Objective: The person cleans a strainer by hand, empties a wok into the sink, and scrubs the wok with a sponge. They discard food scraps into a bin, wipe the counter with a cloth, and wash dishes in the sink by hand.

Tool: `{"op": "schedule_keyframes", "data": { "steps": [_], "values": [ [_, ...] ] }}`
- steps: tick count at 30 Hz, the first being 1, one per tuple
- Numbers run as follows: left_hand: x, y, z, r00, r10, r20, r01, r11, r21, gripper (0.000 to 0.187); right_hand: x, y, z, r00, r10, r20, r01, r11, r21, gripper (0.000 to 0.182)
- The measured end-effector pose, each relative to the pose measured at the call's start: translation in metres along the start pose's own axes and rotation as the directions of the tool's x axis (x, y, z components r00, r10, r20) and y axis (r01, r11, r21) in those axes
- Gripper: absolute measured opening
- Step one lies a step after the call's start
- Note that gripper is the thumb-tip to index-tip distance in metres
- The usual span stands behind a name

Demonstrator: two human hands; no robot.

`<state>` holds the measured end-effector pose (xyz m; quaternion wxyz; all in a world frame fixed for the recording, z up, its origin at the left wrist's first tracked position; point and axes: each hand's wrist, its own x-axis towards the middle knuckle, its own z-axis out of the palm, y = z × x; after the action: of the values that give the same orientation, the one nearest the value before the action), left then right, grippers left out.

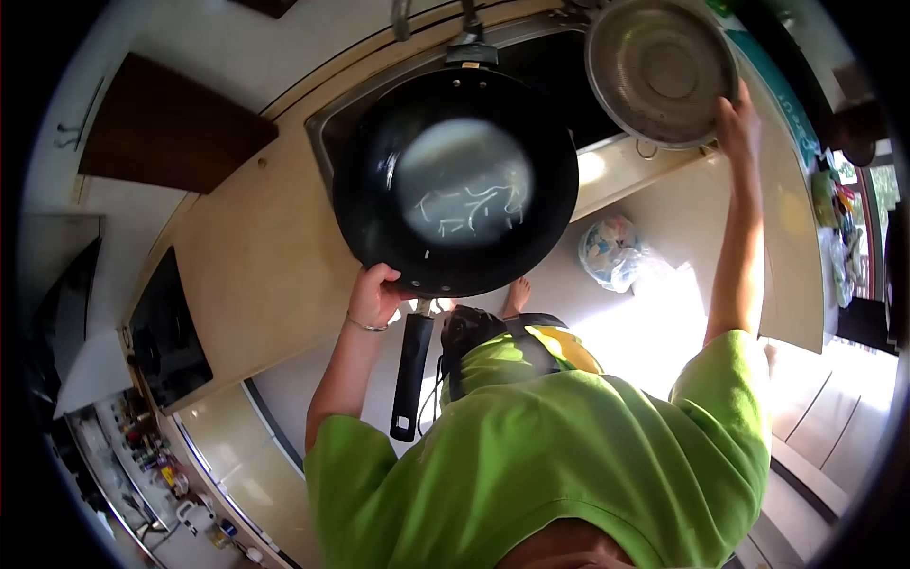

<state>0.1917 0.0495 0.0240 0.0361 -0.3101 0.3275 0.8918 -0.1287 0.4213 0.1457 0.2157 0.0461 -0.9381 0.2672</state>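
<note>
A large black wok [365, 228] is over the sink, in front of me, its long handle [411, 379] pointing back toward my body. Cloudy liquid [463, 166] with thin, pale strips, whose kind I cannot make out, lies in its bottom. My left hand [376, 296] is closed on the wok's near rim, beside the handle's base. At the upper right, my right hand [738, 123] grips the edge of a round metal colander [664, 71]. The colander is at the sink's right end, and its inside shows nothing but bare metal.
The sink [327, 133] is set in a beige counter [227, 256], with a faucet [470, 43] behind the wok. A brown board-like panel [171, 123] is at the left. On the floor sits a plastic-lined bin [611, 251]. A teal package [777, 95] stands at the right.
</note>
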Motion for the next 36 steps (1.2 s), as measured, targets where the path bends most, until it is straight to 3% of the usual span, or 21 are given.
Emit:
{"op": "schedule_keyframes", "data": {
  "steps": [1, 3, 5, 11, 14, 15, 17, 19, 23, 26, 29, 33, 36],
  "values": [
    [0.000, 0.001, 0.007, 0.999, -0.020, 0.036, 0.020, 1.000, 0.015, 0.029, -0.005, -0.014, -0.010, 0.998, 0.058, 0.007, -0.058, 0.995, -0.087, 0.050],
    [-0.006, 0.007, 0.029, 0.999, -0.043, 0.032, 0.041, 0.997, 0.069, 0.029, 0.003, 0.002, -0.011, 1.000, 0.008, -0.024, -0.011, 0.993, -0.119, 0.054],
    [-0.022, 0.035, 0.044, 0.997, -0.056, 0.052, 0.051, 0.995, 0.089, 0.029, 0.009, -0.023, -0.011, 0.990, 0.115, 0.081, -0.097, 0.975, -0.200, 0.056],
    [-0.009, 0.065, 0.074, 0.995, -0.063, 0.074, 0.045, 0.973, 0.227, 0.027, 0.001, -0.024, 0.010, 0.992, 0.119, 0.051, -0.107, 0.975, -0.197, 0.051],
    [0.002, 0.083, 0.093, 0.993, -0.079, 0.092, 0.048, 0.954, 0.296, 0.026, 0.006, -0.026, 0.019, 0.990, 0.093, 0.108, -0.064, 0.967, -0.247, 0.046],
    [0.008, 0.088, 0.101, 0.990, -0.100, 0.097, 0.063, 0.943, 0.326, 0.025, 0.006, -0.025, 0.022, 0.986, -0.002, 0.165, 0.057, 0.943, -0.329, 0.048],
    [0.014, 0.102, 0.119, 0.990, -0.100, 0.103, 0.058, 0.936, 0.348, 0.024, 0.019, -0.019, 0.042, 0.969, 0.121, 0.216, -0.071, 0.972, -0.225, 0.049],
    [0.031, 0.116, 0.122, 0.987, -0.125, 0.104, 0.068, 0.900, 0.431, 0.032, 0.020, -0.016, 0.070, 0.972, 0.093, 0.215, -0.067, 0.990, -0.126, 0.050],
    [0.063, 0.133, 0.135, 0.991, -0.132, 0.033, 0.090, 0.818, 0.568, 0.029, 0.026, -0.006, 0.104, 0.914, 0.140, 0.382, -0.128, 0.990, -0.056, 0.052],
    [0.055, 0.130, 0.189, 0.999, -0.011, -0.042, 0.032, 0.833, 0.552, 0.024, 0.031, -0.009, 0.112, 0.835, 0.220, 0.504, -0.218, 0.974, -0.063, 0.055],
    [0.058, 0.137, 0.224, 0.988, 0.069, -0.137, 0.012, 0.855, 0.518, 0.017, 0.029, 0.001, 0.129, 0.872, 0.168, 0.460, -0.187, 0.982, -0.004, 0.055],
    [0.066, 0.152, 0.262, 0.991, 0.076, -0.111, 0.024, 0.714, 0.700, 0.012, 0.033, -0.001, 0.121, 0.828, 0.172, 0.534, -0.257, 0.962, 0.089, 0.060],
    [0.084, 0.154, 0.283, 0.960, 0.180, -0.213, 0.067, 0.591, 0.804, 0.008, 0.032, 0.004, 0.137, 0.810, 0.177, 0.559, -0.294, 0.948, 0.125, 0.061]
  ]
}}
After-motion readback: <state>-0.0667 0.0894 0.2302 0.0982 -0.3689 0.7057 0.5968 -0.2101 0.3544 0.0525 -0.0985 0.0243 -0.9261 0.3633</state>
